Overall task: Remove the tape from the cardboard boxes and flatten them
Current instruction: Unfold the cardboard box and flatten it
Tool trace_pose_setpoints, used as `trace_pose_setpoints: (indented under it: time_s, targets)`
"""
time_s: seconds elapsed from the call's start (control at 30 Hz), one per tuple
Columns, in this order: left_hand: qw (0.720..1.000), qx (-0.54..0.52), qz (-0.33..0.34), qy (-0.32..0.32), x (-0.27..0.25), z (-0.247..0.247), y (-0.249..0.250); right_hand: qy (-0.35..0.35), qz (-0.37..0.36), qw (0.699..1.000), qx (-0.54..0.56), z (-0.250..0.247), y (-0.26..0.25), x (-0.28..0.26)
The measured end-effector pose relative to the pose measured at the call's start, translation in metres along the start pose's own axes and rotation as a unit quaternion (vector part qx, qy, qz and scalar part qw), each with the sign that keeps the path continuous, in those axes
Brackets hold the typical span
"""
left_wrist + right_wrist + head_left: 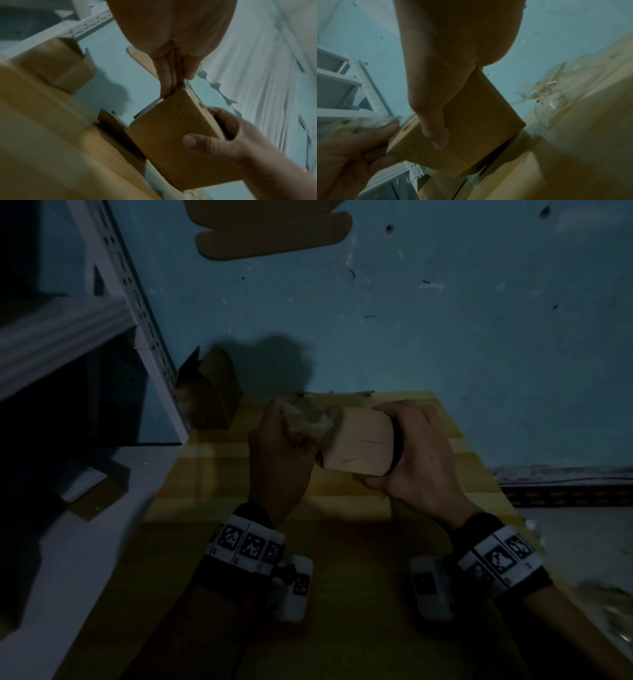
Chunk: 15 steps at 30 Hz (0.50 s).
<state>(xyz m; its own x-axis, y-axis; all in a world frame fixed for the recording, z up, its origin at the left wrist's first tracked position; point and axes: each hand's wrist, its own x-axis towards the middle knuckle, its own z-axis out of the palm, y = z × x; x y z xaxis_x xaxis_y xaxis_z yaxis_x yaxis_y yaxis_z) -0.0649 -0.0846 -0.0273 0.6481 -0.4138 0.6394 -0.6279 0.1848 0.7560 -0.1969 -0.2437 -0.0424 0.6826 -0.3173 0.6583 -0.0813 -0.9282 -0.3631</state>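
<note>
We hold the box (356, 445) above the surface (342, 559). Our right hand (416, 453) has its grip curled round the right end of the box. At the left end of the box, our left hand (277, 453) pinches the crumpled tape (305, 422). Beyond the box to the left, a second box (210, 393) sits beside the shelf (113, 313).

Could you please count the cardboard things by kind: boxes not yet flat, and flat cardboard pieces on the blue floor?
Boxes not yet flat: 2, the held box and the open box near the shelf.
Flat cardboard pieces: 1, the flat piece.
Total: 3
</note>
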Motion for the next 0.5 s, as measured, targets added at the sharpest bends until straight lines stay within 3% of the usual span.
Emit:
trace_pose_setpoints:
  time_s: [0.3, 0.43, 0.5]
  targets:
    - [0.988, -0.131, -0.083, -0.002, -0.003, -0.003, 0.000, -0.002, 0.008, 0.999, 0.032, 0.000, 0.002, -0.002]
    - [0.984, -0.134, -0.113, -0.015, 0.002, -0.009, 0.003, -0.016, 0.048, 0.997, 0.060, 0.002, 0.002, -0.005]
    - [0.973, -0.155, -0.169, -0.021, 0.009, -0.016, 0.005, -0.016, 0.086, 0.992, 0.093, 0.000, 0.001, -0.005]
